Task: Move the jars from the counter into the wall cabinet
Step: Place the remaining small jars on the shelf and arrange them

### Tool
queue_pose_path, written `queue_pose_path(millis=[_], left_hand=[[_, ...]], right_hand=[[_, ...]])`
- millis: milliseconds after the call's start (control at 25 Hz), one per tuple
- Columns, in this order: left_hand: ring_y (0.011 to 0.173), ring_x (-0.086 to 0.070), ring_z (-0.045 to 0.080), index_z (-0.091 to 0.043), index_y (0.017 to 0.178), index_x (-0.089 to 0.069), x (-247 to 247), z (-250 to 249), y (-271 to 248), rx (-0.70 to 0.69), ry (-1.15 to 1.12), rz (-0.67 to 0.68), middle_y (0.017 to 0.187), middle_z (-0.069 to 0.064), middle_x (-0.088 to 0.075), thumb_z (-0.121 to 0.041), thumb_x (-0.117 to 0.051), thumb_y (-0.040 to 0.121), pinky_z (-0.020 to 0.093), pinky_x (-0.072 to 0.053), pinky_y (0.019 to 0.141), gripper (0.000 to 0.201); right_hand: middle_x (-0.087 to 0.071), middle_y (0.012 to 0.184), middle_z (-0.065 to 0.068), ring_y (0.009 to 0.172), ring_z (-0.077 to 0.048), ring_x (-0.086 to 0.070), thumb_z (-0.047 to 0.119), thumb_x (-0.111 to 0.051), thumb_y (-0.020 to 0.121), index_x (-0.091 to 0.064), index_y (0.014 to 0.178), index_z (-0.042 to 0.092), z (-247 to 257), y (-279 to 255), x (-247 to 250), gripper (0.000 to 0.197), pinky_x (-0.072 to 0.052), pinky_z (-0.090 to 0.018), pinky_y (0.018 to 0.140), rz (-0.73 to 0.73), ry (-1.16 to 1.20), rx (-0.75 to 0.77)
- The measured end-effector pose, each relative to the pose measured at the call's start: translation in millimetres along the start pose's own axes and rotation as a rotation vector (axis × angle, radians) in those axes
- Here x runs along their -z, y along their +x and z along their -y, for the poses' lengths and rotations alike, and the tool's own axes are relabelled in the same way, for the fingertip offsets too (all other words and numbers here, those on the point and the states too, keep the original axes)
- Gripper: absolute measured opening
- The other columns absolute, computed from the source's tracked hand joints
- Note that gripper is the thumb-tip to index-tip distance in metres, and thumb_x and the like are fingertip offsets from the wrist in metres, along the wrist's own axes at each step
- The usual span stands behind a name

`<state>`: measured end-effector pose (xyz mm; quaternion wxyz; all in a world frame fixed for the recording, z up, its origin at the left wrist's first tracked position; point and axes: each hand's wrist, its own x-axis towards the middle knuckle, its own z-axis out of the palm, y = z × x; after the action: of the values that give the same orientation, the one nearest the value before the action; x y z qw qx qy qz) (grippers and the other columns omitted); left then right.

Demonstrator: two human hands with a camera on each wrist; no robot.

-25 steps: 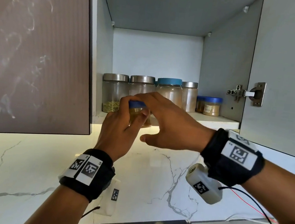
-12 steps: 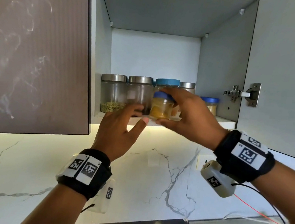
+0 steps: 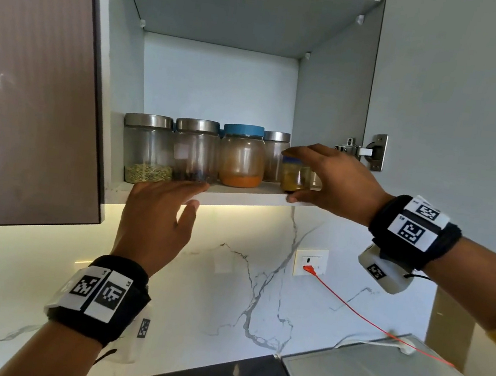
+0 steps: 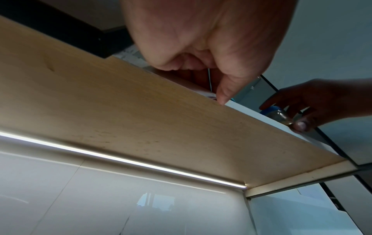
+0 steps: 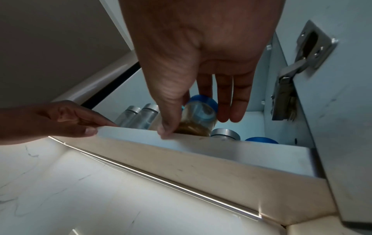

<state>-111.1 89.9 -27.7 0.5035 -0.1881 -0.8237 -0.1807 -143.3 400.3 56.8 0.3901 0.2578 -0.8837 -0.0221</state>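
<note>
The right hand [image 3: 335,181] holds a small blue-lidded jar [image 3: 293,175] of yellow-brown powder, fingers over the lid, thumb low at the shelf [image 3: 248,197] edge. The jar stands on the bottom shelf of the open wall cabinet [image 3: 331,104], just right of a bigger blue-lidded jar [image 3: 241,155] with orange powder. Two steel-lidded jars [image 3: 147,148] stand more to the left. The left hand [image 3: 156,219] is empty, its fingers straight, their tips touching the shelf's front edge below the steel-lidded jars.
</note>
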Motion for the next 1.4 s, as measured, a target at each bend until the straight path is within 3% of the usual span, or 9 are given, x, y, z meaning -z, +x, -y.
queue_pose_path(millis=[120, 240, 360, 520, 680, 880, 1120, 1400], left_hand=[[0.105, -0.073, 0.023, -0.022, 0.126, -0.073, -0.3, 0.5, 0.3, -0.010, 0.000, -0.014, 0.122, 0.000, -0.075, -0.019, -0.068, 0.096, 0.044, -0.047, 0.103, 0.030], [0.105, -0.073, 0.023, -0.021, 0.124, -0.073, -1.8, 3.2, -0.5, -0.025, 0.001, -0.031, 0.120, 0.000, -0.076, -0.018, -0.068, 0.096, 0.042, -0.048, 0.100, 0.029], [0.104, -0.072, 0.023, -0.022, 0.124, -0.073, -2.8, 3.1, -0.6, -0.020, 0.009, -0.038, 0.118, -0.001, -0.076, -0.018, -0.068, 0.095, 0.036, -0.041, 0.098, 0.030], [0.103, -0.072, 0.026, -0.020, 0.123, -0.074, -4.1, 2.8, -0.9, -0.027, 0.006, -0.056, 0.116, 0.001, -0.077, -0.021, -0.063, 0.093, 0.038, -0.042, 0.096, 0.032], [0.102, -0.072, 0.028, -0.019, 0.121, -0.075, -3.4, 2.7, -0.6, -0.031, -0.001, -0.061, 0.115, 0.003, -0.077, -0.024, -0.059, 0.094, 0.044, -0.047, 0.095, 0.032], [0.102, -0.072, 0.031, -0.017, 0.120, -0.075, -2.7, 1.3, -1.7, -0.011, -0.002, -0.061, 0.115, 0.006, -0.077, -0.013, -0.071, 0.092, 0.046, -0.046, 0.097, 0.029], [0.101, -0.071, 0.030, -0.019, 0.120, -0.075, -2.5, 0.4, -2.3, -0.005, 0.003, -0.062, 0.113, 0.003, -0.078, -0.012, -0.070, 0.091, 0.042, -0.042, 0.094, 0.030], [0.099, -0.071, 0.031, -0.019, 0.119, -0.075, -1.5, -1.4, -1.6, 0.006, 0.004, -0.062, 0.113, 0.004, -0.078, -0.013, -0.072, 0.090, 0.041, -0.042, 0.094, 0.030]], right_hand=[[-0.067, 0.136, -0.003, 0.112, -0.033, -0.065, 0.036, -0.062, 0.100, -0.050, 0.148, 0.033, -4.0, -2.1, 0.6, 0.049, -0.060, -0.048, 0.084, -0.017, -0.070, 0.016], [-0.068, 0.136, -0.002, 0.116, -0.034, -0.061, 0.020, -0.065, 0.097, -0.053, 0.149, 0.033, -6.3, -0.4, 7.2, 0.054, -0.058, -0.042, 0.083, 0.009, -0.194, -0.045], [-0.065, 0.136, -0.005, 0.119, -0.035, -0.058, 0.018, -0.063, 0.096, -0.057, 0.146, 0.031, -4.1, 3.5, 16.0, 0.053, -0.057, -0.044, 0.085, 0.063, -0.229, -0.112], [-0.071, 0.119, -0.009, 0.108, -0.035, -0.065, 0.004, -0.062, 0.090, -0.065, 0.137, 0.025, -5.2, 9.8, 20.4, 0.052, -0.060, -0.046, 0.080, 0.102, -0.273, -0.183], [-0.072, 0.098, -0.013, 0.086, -0.032, -0.066, 0.001, -0.063, 0.091, -0.068, 0.115, 0.015, -9.0, 17.6, 20.3, 0.028, -0.061, -0.041, 0.075, 0.112, -0.310, -0.266], [-0.067, 0.108, -0.012, 0.098, -0.031, -0.065, -0.001, -0.061, 0.092, -0.076, 0.115, 0.014, -12.8, 22.3, 16.4, 0.031, -0.053, -0.036, 0.076, 0.089, -0.352, -0.303], [-0.071, 0.102, -0.012, 0.088, -0.033, -0.069, 0.004, -0.064, 0.093, -0.077, 0.110, 0.014, -13.0, 25.5, 11.5, 0.025, -0.061, -0.040, 0.074, 0.075, -0.429, -0.284], [-0.069, 0.100, -0.012, 0.084, -0.035, -0.068, 0.005, -0.065, 0.091, -0.076, 0.109, 0.013, -12.2, 28.4, 8.3, 0.022, -0.061, -0.040, 0.070, 0.106, -0.488, -0.282]])
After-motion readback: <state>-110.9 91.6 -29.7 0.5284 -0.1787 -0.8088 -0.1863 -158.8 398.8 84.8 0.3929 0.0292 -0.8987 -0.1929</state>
